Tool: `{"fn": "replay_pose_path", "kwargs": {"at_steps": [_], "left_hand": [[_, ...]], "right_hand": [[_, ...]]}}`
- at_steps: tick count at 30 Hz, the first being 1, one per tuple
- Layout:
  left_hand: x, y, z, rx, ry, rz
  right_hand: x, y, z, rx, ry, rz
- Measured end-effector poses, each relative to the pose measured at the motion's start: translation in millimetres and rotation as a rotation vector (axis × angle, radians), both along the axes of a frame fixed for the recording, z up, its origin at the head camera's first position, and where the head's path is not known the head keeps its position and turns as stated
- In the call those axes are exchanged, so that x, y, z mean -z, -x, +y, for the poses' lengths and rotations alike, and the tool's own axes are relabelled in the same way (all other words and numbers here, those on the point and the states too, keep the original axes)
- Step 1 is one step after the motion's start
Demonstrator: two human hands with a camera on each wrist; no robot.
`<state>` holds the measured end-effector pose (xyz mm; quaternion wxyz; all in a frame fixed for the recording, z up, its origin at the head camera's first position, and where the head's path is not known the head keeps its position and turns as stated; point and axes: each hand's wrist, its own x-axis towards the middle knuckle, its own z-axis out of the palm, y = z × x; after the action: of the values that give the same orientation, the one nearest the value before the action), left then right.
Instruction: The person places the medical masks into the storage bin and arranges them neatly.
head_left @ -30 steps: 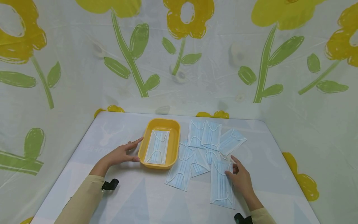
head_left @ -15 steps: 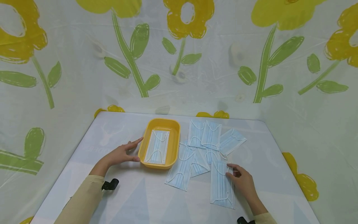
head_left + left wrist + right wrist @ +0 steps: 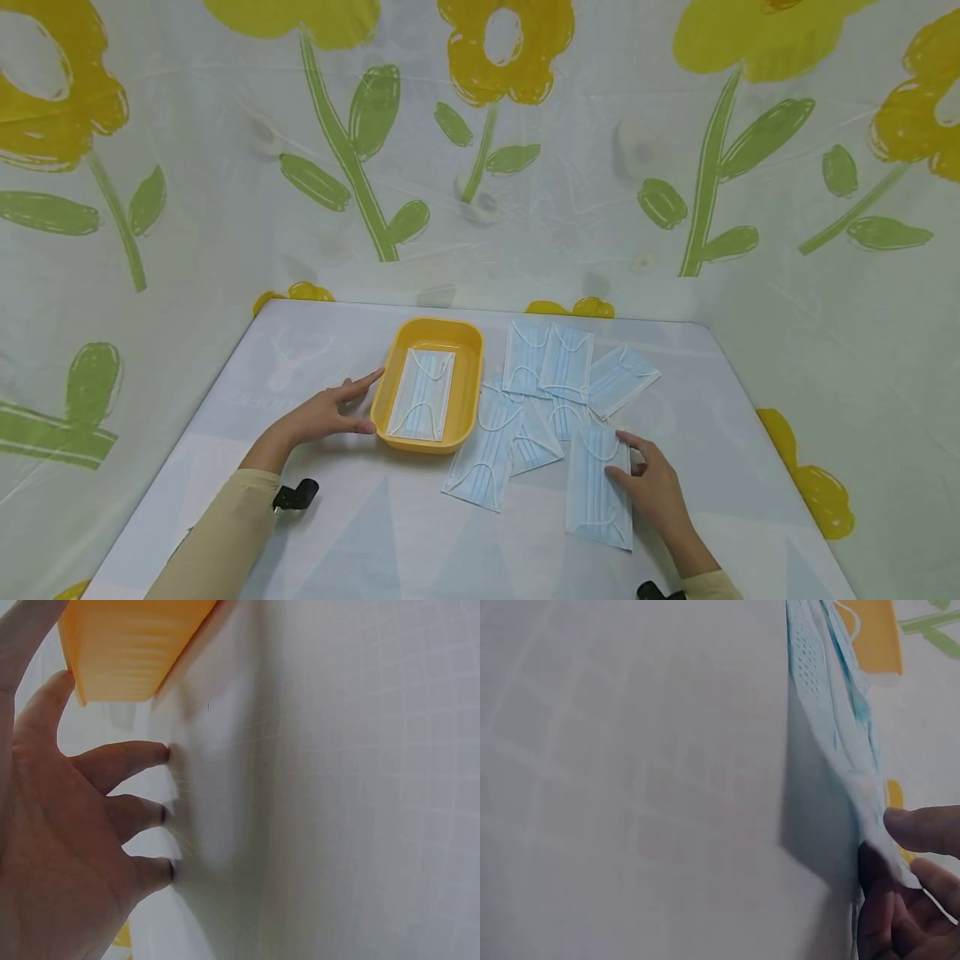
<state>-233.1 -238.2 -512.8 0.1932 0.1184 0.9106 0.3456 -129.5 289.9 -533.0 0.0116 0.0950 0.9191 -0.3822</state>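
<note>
My left hand has its fingers spread at the left side of a yellow tray. Thumb and index fingertip touch the tray; in the left wrist view the other fingertips rest on the table. Inside the tray lies a blue pleated face mask with white ear loops. My right hand pinches the right edge of another face mask. In the right wrist view that mask's edge lifts off the table, with the thumb above it and fingers beneath.
Several more face masks lie overlapping right of the tray, one near its lower right corner. A pale table carries everything. Behind it hangs a curtain printed with yellow flowers. Black wrist cameras sit on both sleeves.
The right hand's fingers have closed on the nearest mask's right edge. That mask has lifted a little and shifted slightly right. Left hand and tray stay where they were.
</note>
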Motion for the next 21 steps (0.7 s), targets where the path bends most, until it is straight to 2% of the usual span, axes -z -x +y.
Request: {"fn": "replay_pose_path", "kwargs": {"at_steps": [5, 13, 16, 21], "left_hand": [[-1.2, -0.7, -0.4, 0.000, -0.008, -0.004], [-1.1, -0.6, -1.6, 0.010, -0.019, 0.001], [-0.6, -0.4, -1.8, 0.014, -0.022, 0.005], [-0.7, -0.3, -2.0, 0.013, -0.025, 0.002]], "right_hand": [[2.4, 0.6, 1.9, 0.017, 0.005, -0.021], [11.5, 1.0, 3.9, 0.039, 0.023, 0.024], [11.9, 0.7, 3.6, 0.048, 0.019, 0.040], [9.0, 0.0, 3.6, 0.073, 0.071, 0.058]]}}
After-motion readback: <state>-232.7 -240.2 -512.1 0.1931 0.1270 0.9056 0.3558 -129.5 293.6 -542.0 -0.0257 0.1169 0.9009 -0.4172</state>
